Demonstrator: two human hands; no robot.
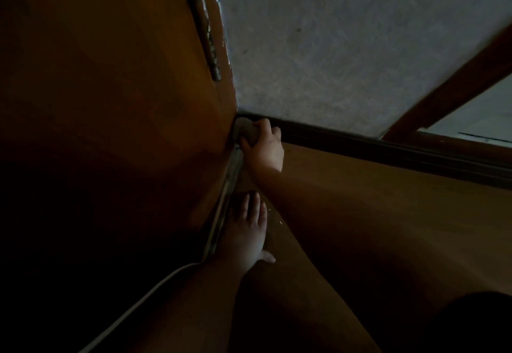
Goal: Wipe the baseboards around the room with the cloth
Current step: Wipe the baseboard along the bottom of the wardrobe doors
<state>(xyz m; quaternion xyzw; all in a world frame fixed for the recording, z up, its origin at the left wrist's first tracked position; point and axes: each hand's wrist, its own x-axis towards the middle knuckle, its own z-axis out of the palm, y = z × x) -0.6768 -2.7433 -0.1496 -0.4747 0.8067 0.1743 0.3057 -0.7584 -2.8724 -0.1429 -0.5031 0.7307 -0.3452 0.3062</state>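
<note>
A dark baseboard (360,145) runs along the foot of the pale textured wall (346,48), from the corner out to the right. My right hand (264,147) grips a small grey cloth (245,131) and presses it into the corner, where the baseboard meets the brown wooden door (110,103). Nearer to me, my left hand (248,230) lies flat on the brown floor (388,228) with its fingers straight, close to the door's bottom edge. The scene is dim.
A metal hinge plate (207,39) sits on the door's edge above the corner. A brown door frame (457,84) slants at the right, with a lighter tiled floor (476,120) beyond it. A thin pale cord (144,297) crosses the lower left.
</note>
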